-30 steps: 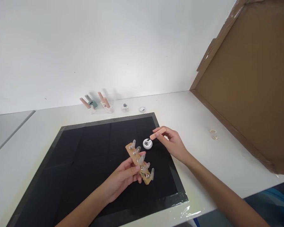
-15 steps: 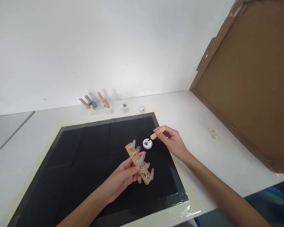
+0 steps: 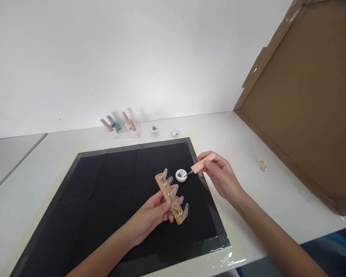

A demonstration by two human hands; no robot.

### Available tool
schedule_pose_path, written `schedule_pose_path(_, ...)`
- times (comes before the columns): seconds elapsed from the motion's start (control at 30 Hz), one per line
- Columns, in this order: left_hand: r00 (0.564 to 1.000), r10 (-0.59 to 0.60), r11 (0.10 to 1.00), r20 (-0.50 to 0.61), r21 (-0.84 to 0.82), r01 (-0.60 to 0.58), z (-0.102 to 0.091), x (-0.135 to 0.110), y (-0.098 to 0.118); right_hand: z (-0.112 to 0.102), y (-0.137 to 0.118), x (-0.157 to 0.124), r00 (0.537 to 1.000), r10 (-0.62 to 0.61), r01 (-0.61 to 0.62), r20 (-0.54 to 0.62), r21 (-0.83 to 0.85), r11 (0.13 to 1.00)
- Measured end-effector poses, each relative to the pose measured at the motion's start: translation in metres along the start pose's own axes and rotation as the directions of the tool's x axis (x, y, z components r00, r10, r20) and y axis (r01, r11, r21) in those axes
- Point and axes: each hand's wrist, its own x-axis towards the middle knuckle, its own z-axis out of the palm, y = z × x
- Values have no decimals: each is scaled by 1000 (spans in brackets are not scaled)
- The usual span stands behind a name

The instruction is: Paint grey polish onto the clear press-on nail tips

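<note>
My left hand [image 3: 154, 211] is closed around a wooden nail-tip stand [image 3: 161, 184], thumb on top. Several clear false nails [image 3: 173, 191] rise from its round metal studs. Between the fingers of my right hand [image 3: 220, 175] is a nail polish brush [image 3: 203, 163] with a peach-pink handle. Its dark bristle end points down-left, at the right edge of a small round white pot [image 3: 181, 176] with dark grey smears inside. Whether the bristles touch the pot, I cannot tell. The pot stands on the black mat [image 3: 112, 188], just beyond the stand.
Nail polish bottles with pink [image 3: 106, 125] and grey [image 3: 111, 120] caps stand along the back wall. A small square jar [image 3: 154, 131] and a round lid [image 3: 175, 133] sit beside them. Two small pale discs [image 3: 263, 169] lie at right, near a large cardboard box [image 3: 300, 107].
My right hand has drawn the brush to the right, its tip moving from the pot's middle to its edge. My left hand keeps the stand nearly still. The view has shifted slightly.
</note>
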Motion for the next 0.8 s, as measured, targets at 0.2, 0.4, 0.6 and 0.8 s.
schedule_pose_path(0.2, 999, 37, 999, 34, 16, -38, -5, 2, -4, 8, 2, -11, 972, -53, 96, 229, -180, 979)
schedule_pose_path(0.4, 997, 52, 998, 52, 27, -53, -4, 3, -3, 13, 2, -14, 919, -137, 254, 371, -288, 923)
schedule_pose_path(0.6, 996, 57, 998, 62, 32, -59, -1, 2, -1, 14, 4, -14, 902, -173, 315, 395, -331, 889)
schedule_pose_path(0.8, 998, 46, 998, 51, 43, -48, -6, 1, -4, 8, 3, -13, 937, -184, 266, 298, -263, 927)
